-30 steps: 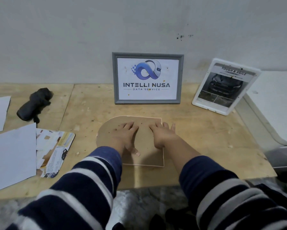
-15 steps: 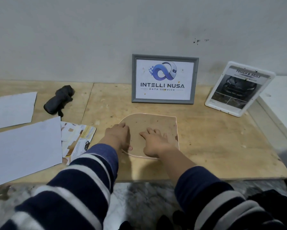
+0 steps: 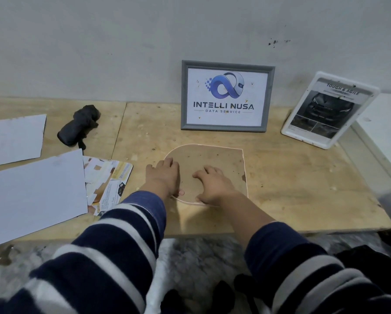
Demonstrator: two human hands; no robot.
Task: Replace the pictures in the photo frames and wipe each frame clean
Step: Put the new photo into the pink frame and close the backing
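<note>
- Pressing on the brown backing board [image 3: 215, 159] of a face-down frame, both hands lie on it at the near edge of the wooden table [image 3: 292, 189].
- The left hand [image 3: 165, 175] lies flat on the board's rounded left side, fingers spread and nearly straight, thumb at the near rim; it grips nothing.
- The right hand [image 3: 212, 185] rests on the board's near middle with its fingers arched, tips down on the surface; nothing is pinched that I can see.
- To do this step well, I judge the fingertips should find the pale rim or any clips and ease the board loose evenly, one hand steadying the frame so it does not slide off the table.
- Two other frames lean on the wall behind: a grey frame [image 3: 227, 96] with a logo print, and a white frame [image 3: 329, 109] with a car picture, right of it and apart.
- A black cloth [image 3: 79, 125] lies to the left, well clear of the hands, beside blank white sheets [image 3: 33, 193] and a torn printed picture [image 3: 108, 184].
- Against the picture half a second ago, the right hand sits slightly more toward the board's right, and the left hand reaches further onto it.
</note>
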